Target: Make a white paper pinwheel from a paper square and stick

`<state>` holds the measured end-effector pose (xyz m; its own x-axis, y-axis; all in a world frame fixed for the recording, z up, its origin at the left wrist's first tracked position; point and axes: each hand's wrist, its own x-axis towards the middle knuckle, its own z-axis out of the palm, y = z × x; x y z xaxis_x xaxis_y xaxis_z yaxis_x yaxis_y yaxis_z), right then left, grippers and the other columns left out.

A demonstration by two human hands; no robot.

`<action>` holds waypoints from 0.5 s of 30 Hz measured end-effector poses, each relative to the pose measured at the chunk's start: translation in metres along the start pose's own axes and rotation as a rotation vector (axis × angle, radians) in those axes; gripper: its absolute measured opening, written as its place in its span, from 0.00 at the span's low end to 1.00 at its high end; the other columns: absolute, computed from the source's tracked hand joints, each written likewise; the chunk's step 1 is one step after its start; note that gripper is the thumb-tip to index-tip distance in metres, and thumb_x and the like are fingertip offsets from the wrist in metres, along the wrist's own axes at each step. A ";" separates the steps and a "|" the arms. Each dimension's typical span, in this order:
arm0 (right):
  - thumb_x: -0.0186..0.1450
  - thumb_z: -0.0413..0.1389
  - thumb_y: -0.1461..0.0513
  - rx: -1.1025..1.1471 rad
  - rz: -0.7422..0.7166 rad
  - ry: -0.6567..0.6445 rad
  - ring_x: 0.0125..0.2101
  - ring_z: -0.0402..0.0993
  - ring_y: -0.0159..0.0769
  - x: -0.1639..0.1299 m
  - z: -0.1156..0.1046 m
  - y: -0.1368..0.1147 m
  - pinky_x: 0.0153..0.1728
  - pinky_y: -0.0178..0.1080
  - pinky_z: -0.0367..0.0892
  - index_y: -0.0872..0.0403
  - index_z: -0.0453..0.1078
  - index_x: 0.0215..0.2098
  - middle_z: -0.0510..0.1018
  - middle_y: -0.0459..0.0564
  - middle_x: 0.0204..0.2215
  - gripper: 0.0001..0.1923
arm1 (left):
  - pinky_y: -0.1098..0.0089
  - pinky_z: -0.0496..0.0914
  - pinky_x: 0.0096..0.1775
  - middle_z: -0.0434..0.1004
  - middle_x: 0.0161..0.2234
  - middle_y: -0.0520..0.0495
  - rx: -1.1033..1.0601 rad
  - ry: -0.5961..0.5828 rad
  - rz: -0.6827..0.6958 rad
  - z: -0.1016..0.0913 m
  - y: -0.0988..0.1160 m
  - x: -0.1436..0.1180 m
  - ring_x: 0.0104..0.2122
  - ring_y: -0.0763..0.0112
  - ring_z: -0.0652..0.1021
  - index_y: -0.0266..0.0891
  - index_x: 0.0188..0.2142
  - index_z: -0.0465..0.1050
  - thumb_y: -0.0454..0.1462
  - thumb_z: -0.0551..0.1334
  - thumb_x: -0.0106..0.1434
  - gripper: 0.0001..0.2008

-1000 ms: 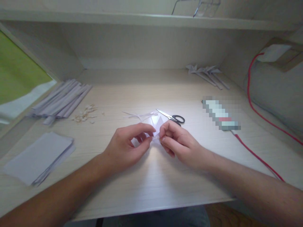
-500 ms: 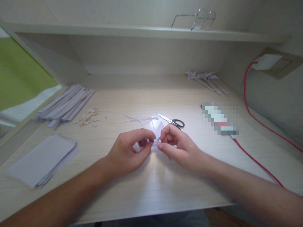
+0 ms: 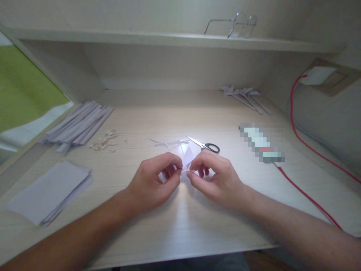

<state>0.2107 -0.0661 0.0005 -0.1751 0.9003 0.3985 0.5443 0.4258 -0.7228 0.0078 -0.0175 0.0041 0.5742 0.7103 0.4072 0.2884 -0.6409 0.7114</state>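
A folded white paper pinwheel [image 3: 189, 156] is between my two hands, just above the table. My left hand [image 3: 158, 178] pinches its left side between thumb and index finger. From the right, my right hand [image 3: 216, 175] closes thumb and index finger at the pinwheel's centre, where a small pale piece shows between the tips. The fingers hide much of the paper. Right behind the pinwheel lie scissors [image 3: 207, 146] with black handles, blades pointing left. Thin paper strips [image 3: 167, 143] are scattered to the left of the scissors.
Rolled paper tubes [image 3: 80, 124], small pale bits [image 3: 104, 142] and a stack of white paper [image 3: 50, 190] lie on the left. Finished-looking pinwheels on sticks [image 3: 246, 97] rest at the back right. A blurred-out device [image 3: 262, 143] with a red cable [image 3: 310, 197] lies on the right.
My right hand has turned slightly, its index finger coming down onto the pinwheel's centre near the thumb. One paper vane shows more upright. My left hand has barely moved.
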 end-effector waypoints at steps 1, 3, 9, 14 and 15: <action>0.62 0.61 0.67 -0.012 -0.012 0.002 0.28 0.69 0.32 0.000 0.000 0.000 0.31 0.38 0.64 0.55 0.71 0.31 0.74 0.46 0.28 0.03 | 0.74 0.69 0.28 0.75 0.28 0.52 0.000 0.000 0.000 0.000 0.000 0.000 0.26 0.76 0.75 0.37 0.36 0.73 0.27 0.61 0.61 0.06; 0.62 0.60 0.67 -0.013 -0.007 -0.005 0.27 0.70 0.32 0.000 0.001 0.000 0.30 0.37 0.64 0.55 0.72 0.31 0.75 0.46 0.27 0.03 | 0.73 0.69 0.28 0.75 0.28 0.52 -0.001 -0.004 -0.002 0.001 0.000 0.001 0.25 0.76 0.75 0.37 0.36 0.73 0.27 0.60 0.61 0.06; 0.62 0.59 0.68 0.039 0.052 -0.034 0.27 0.72 0.31 -0.001 0.001 0.000 0.31 0.36 0.67 0.55 0.75 0.34 0.78 0.45 0.27 0.03 | 0.73 0.70 0.28 0.76 0.29 0.51 -0.017 -0.024 -0.030 0.001 -0.001 -0.001 0.27 0.75 0.75 0.38 0.36 0.74 0.27 0.61 0.61 0.07; 0.63 0.59 0.68 0.077 0.048 -0.043 0.27 0.71 0.30 -0.001 0.001 0.000 0.29 0.34 0.66 0.55 0.75 0.34 0.77 0.45 0.27 0.03 | 0.74 0.70 0.28 0.77 0.29 0.52 -0.031 -0.039 -0.033 0.000 0.000 -0.002 0.26 0.75 0.76 0.38 0.37 0.75 0.27 0.61 0.60 0.08; 0.63 0.59 0.68 0.079 0.051 -0.043 0.26 0.71 0.30 -0.001 0.001 0.001 0.28 0.34 0.65 0.55 0.74 0.34 0.77 0.45 0.27 0.03 | 0.74 0.70 0.28 0.77 0.29 0.52 -0.028 -0.040 -0.034 0.000 0.000 -0.002 0.26 0.75 0.76 0.38 0.37 0.75 0.26 0.61 0.60 0.09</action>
<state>0.2102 -0.0664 -0.0009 -0.1850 0.9233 0.3365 0.4869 0.3836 -0.7847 0.0064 -0.0189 0.0032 0.5944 0.7193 0.3596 0.2869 -0.6075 0.7407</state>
